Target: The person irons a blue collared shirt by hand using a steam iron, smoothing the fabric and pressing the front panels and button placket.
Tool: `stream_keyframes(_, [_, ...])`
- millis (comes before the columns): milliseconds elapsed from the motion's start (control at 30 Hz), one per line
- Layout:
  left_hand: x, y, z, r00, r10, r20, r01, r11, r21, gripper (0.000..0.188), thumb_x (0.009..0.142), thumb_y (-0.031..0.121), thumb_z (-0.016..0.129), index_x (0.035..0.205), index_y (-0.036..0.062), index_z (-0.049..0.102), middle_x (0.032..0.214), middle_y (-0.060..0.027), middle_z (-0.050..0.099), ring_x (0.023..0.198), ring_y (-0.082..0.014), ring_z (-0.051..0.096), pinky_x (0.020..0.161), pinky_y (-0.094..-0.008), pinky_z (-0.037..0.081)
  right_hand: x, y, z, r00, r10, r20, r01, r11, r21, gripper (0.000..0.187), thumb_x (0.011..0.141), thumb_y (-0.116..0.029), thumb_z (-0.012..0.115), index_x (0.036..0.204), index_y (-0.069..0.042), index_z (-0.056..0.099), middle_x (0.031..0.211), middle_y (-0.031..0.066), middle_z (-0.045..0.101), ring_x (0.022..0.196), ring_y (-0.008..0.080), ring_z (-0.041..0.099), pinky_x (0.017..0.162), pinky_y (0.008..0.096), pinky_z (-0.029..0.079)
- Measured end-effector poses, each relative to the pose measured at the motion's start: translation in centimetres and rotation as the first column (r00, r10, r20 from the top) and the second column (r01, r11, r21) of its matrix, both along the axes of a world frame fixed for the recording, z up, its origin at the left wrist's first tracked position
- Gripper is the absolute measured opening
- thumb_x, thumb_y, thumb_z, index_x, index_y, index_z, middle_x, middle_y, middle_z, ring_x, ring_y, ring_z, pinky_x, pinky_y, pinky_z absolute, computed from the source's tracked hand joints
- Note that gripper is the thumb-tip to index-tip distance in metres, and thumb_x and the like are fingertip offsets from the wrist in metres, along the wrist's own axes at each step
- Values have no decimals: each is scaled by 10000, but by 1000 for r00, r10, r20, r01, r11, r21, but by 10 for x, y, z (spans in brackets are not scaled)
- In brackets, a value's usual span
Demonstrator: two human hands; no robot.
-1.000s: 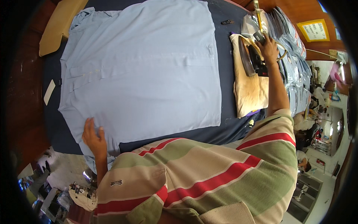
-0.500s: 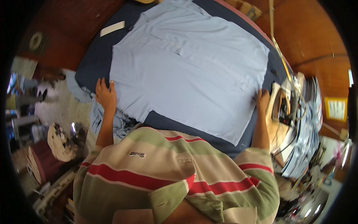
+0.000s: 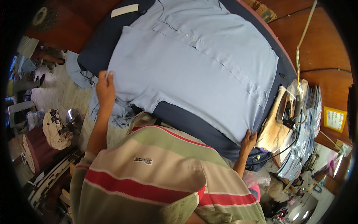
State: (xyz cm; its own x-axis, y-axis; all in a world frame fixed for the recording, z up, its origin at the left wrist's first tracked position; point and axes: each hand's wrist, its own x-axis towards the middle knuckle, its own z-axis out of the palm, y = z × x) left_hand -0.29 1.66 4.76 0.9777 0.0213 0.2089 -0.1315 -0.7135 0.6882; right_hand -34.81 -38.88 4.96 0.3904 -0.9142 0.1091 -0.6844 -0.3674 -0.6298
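Note:
A light blue shirt with a buttoned placket lies spread over a dark navy padded table. My left hand is at the edge of its sleeve on the left, fingers and thumb closed on the cloth. At the near right, my right hand pinches the bottom corner of the shirt, and creases run up the fabric from there. Part of the fingertips of both hands is hidden by the cloth.
A clothes iron rests on tan cloth at the right, its cord hanging nearby. Plastic-wrapped folded clothes are stacked beyond it. A white strip lies at the far left. Crumpled blue garments hang below the left hand.
My right hand has moved nearer to me, from the shirt's right side to its bottom corner. My left fingers have gone from spread to closed on the sleeve edge. The view has shifted.

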Motion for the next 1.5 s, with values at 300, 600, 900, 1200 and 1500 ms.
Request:
stream_keyframes(300, [-45, 43, -36, 987, -55, 154, 26, 982, 186, 306, 859, 191, 586, 1097, 4, 542, 1064, -173, 570, 953, -286, 541, 825, -367, 420, -66, 51, -4, 890, -61, -453, -122, 923, -365, 484, 882, -274, 557, 1210, 60, 435, 1242, 251, 470, 1147, 376, 460, 941, 430, 356])
stream_keyframes(600, [76, -32, -46, 959, -218, -182, 284, 688, 668, 502, 933, 365, 342, 1414, 252, 260, 1492, -5, 189, 1371, -209, 159, 1035, -560, 168, 64, -85, -51, 771, 196, -606, -410, 881, -236, 613, 911, -516, 325, 1413, -168, 284, 1459, 193, 207, 1346, 369, 175, 1055, 518, 142])
stream_keyframes(900, [90, -54, -23, 976, -194, -94, 209, 743, 636, 499, 918, 351, 400, 1384, 185, 337, 1461, -42, 269, 1349, -222, 230, 1021, -547, 184, 84, -108, -29, 850, 235, -471, -373, 900, -225, 590, 926, -502, 312, 1400, -151, 302, 1448, 178, 239, 1336, 364, 207, 1050, 528, 168])
stream_keyframes(1200, [251, -177, -30, 974, -221, 44, 139, 741, 657, 373, 913, 341, 441, 1186, 90, 487, 1185, -141, 552, 1128, -281, 509, 856, -487, 422, 212, -252, -44, 865, 363, -346, -458, 853, -251, 470, 950, -436, 301, 1329, -183, 420, 1415, 132, 327, 1302, 329, 299, 1039, 482, 247])
stream_keyframes(1500, [267, -164, -42, 900, -397, 182, 154, 678, 719, 186, 891, 199, 468, 1039, 101, 524, 972, -99, 638, 893, -290, 606, 791, -450, 441, 209, -302, -66, 752, 291, -591, -487, 850, -201, 512, 930, -511, 272, 1397, -305, 303, 1491, 71, 184, 1366, 309, 167, 1032, 591, 141])
